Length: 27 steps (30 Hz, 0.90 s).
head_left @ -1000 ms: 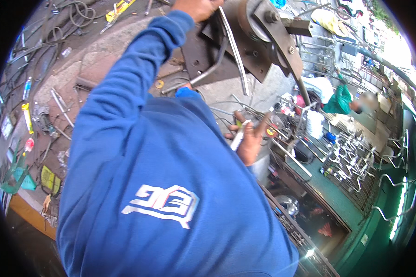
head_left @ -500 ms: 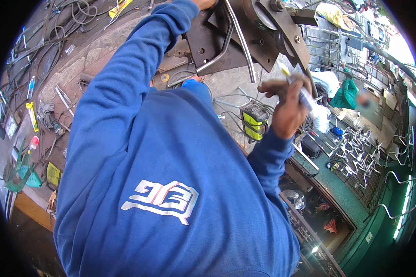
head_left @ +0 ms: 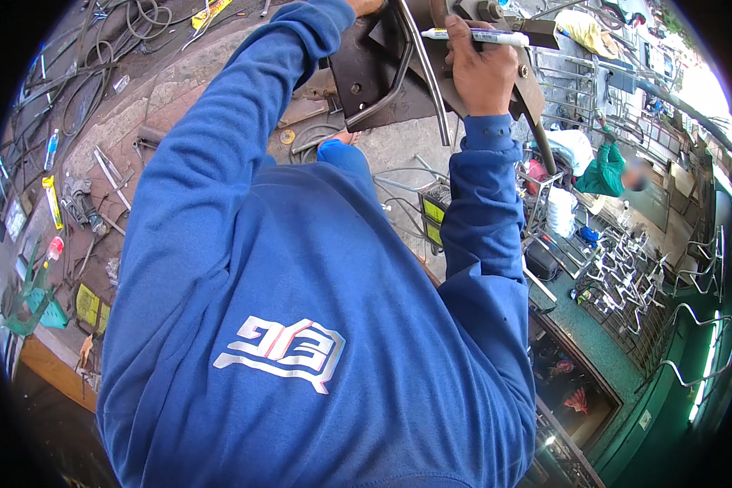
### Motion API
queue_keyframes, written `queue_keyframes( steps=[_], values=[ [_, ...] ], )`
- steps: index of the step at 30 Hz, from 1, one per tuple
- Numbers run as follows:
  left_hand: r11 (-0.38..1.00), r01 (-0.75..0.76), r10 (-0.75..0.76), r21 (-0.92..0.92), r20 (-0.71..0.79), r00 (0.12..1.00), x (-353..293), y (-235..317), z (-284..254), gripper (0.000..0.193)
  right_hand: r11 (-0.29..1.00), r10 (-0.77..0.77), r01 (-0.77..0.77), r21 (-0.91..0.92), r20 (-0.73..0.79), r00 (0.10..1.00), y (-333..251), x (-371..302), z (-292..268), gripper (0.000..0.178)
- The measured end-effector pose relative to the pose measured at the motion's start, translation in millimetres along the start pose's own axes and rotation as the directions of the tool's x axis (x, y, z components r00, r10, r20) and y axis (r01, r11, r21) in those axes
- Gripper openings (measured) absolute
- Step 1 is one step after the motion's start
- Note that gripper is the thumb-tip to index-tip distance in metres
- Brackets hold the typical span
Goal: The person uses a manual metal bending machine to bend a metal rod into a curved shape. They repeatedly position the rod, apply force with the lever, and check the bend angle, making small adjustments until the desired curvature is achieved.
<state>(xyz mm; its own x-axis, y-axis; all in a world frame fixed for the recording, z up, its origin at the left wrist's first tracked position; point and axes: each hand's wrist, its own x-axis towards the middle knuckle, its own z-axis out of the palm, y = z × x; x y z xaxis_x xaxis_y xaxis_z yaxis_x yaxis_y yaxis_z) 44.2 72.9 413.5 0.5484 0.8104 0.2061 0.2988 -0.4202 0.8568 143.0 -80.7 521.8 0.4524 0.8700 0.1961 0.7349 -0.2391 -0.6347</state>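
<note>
Marker pen (head_left: 472, 36), white w/ dark cap end, lies horizontal across my right hand (head_left: 484, 69), gripped in a closed fist at far centre-right. Pen sits just above the bent steel rod (head_left: 421, 69), which runs from far edge down toward near, seated against the brown steel bending jig (head_left: 366, 77).

Risks, as I judge them:
- Pen tip slip on round rod: curved, smooth surface gives poor seat, so a mark may land off position.
- Rod shift in jig: left hand (head_left: 364, 6) is mostly cut off at far edge; I cannot tell whether it's clamped on anything or loose. If loose, rod may rotate under pen pressure.
- Fist sits close to jig lever and bolt head (head_left: 490, 11); knuckle pinch possible if lever moves.
- Blue sleeve (head_left: 476, 203) hangs near jig edges; snag possible.

Pose: right arm bent at elbow, forearm rising steeply to far side, wrist approx. straight, back of hand toward camera. Left arm extended long and nearly straight to far centre, sleeve cuff at frame edge. Torso leans fwd over counter (head_left: 407, 154).
</note>
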Motion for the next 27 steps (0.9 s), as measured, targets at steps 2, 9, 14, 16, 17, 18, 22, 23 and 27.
queue_keyframes(
  steps=[2,9,14,16,17,18,22,23,27],
  values=[
    [1.0,0.02,-0.02,-0.014,0.022,1.0,-0.2,0.8,-0.9,0.033,1.0,0.0,0.0,0.0,0.012,1.0,0.9,0.2,1.7,0.031],
    [0.995,0.075,-0.07,-0.073,0.067,0.995,-1.9,8.4,-7.4,0.032,0.994,-0.008,0.008,-0.107,0.001,1.0,-0.4,2.4,-1.1,0.034],
    [0.995,0.074,-0.07,-0.063,0.063,0.996,-1.6,8.2,-6.6,0.032,0.982,-0.064,0.064,-0.18,0.002,0.998,3.8,2.0,-0.2,0.034],
    [0.996,0.066,-0.063,-0.066,0.052,0.997,-1.1,5.9,-5.0,0.032,0.979,-0.027,0.021,-0.205,-0.026,0.999,6.0,3.4,-1.6,0.034],
    [0.997,0.045,-0.043,-0.059,0.028,0.999,-1.1,4.7,-4.0,0.032,0.981,-0.021,0.015,-0.191,-0.03,0.999,6.8,3.7,-1.7,0.034],
    [0.998,0.022,-0.022,-0.052,0.004,1.0,-1.1,3.8,-2.9,0.032,0.984,-0.015,0.008,-0.178,-0.034,0.999,7.1,3.9,-2.1,0.034],
    [0.999,-0.047,0.046,-0.023,-0.025,0.999,-1.3,2.8,-2.2,0.032,0.976,-0.104,0.092,-0.198,-0.049,0.993,5.1,-0.2,2.5,0.034],
    [0.999,-0.006,0.007,-0.047,0.016,1.0,-1.1,3.2,-2.7,0.032,0.981,-0.1,0.091,-0.173,-0.044,0.994,4.2,-1.4,4.5,0.034],
    [0.994,0.079,-0.07,-0.076,0.109,0.992,-0.6,4.4,-4.9,0.032,0.989,-0.063,0.056,-0.136,-0.046,0.997,1.7,-3.9,4.6,0.033]
  ],
)
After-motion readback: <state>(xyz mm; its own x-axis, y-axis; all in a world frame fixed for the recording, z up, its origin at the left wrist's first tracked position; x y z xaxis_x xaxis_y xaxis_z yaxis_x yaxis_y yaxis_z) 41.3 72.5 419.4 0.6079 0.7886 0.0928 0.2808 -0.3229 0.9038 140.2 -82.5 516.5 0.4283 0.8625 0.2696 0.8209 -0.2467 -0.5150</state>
